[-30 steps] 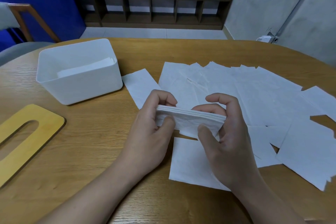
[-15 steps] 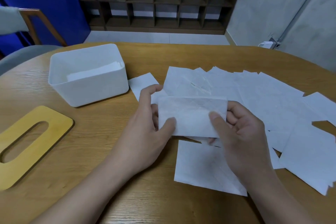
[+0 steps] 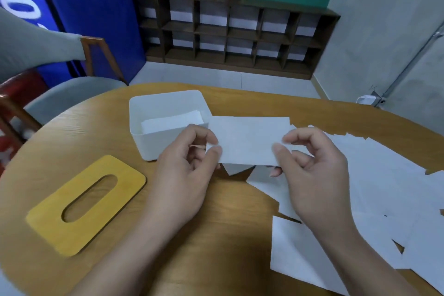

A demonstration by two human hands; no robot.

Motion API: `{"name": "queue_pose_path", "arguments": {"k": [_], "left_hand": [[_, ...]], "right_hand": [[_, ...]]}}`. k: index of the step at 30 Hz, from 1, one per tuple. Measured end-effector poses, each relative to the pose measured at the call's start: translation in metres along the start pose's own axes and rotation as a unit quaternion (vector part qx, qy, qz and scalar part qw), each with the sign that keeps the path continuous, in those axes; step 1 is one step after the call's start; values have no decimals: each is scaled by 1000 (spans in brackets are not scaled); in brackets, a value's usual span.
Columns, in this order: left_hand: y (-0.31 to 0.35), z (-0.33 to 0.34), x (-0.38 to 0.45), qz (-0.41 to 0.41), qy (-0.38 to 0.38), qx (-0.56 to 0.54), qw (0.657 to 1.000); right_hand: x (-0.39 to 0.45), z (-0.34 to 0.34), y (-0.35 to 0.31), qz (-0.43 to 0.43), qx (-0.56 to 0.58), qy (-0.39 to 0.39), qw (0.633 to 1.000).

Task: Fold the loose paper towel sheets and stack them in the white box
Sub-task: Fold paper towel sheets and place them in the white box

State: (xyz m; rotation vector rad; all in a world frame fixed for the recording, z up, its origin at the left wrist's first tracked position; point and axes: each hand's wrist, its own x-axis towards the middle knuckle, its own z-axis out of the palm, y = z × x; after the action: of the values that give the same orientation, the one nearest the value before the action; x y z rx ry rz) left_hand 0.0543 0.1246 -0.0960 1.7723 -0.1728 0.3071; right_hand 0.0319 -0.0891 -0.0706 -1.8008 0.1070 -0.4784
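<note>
Both hands hold a folded white paper towel sheet [image 3: 248, 140] above the round wooden table [image 3: 216, 235], its long axis running left to right. The left hand [image 3: 185, 173] pinches its left end, the right hand [image 3: 312, 175] its right end, thumbs in front. It hangs just right of the white rectangular plastic box [image 3: 153, 144], which holds folded sheets [image 3: 173, 121]. Loose white sheets [image 3: 384, 187] lie at right.
</note>
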Motion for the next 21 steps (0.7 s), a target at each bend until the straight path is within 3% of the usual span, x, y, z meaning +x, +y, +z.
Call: {"name": "queue_pose_path", "arguments": {"k": [6,12,21], "left_hand": [[-3,-38,32,62,120,91,987],[-27,-65,51,54,201,260,943],[-54,-69,64,12,181,403,897]], "right_hand": [[48,68,-25,-51,21,-37,998],[92,132,-24,-143,-147,-93,974],[125,173,-28,-173,-443,-245,845]]}}
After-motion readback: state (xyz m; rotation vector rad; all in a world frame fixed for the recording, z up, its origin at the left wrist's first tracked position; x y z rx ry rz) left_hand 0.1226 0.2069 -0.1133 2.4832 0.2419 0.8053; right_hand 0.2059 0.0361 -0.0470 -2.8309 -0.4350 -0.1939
